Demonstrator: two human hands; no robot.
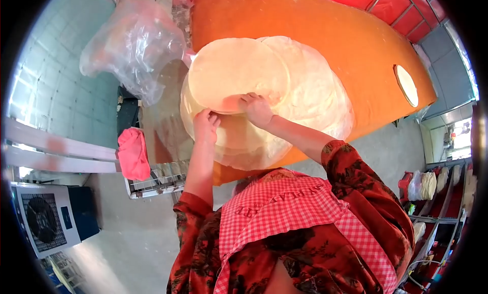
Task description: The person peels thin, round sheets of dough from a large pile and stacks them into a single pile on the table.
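Observation:
A large pale, thin round flatbread (231,70) lies on top of a broad pile of similar sheets (317,90). My left hand (206,125) is closed at the near left edge of the top flatbread, its fingertips pinching the rim. To its right, my right hand (256,110) bends its fingers over the same near edge, which looks slightly lifted between the hands. A darker, shaded strip shows under that edge. The undersides of my fingers are hidden.
An orange covered table (366,50) bears the pile, and a small round sheet (406,85) lies at its right end. Clear plastic bags (134,45) sit at the back left. A pink cloth (133,154) hangs by a white rack (157,179). Shelves (437,217) stand at right.

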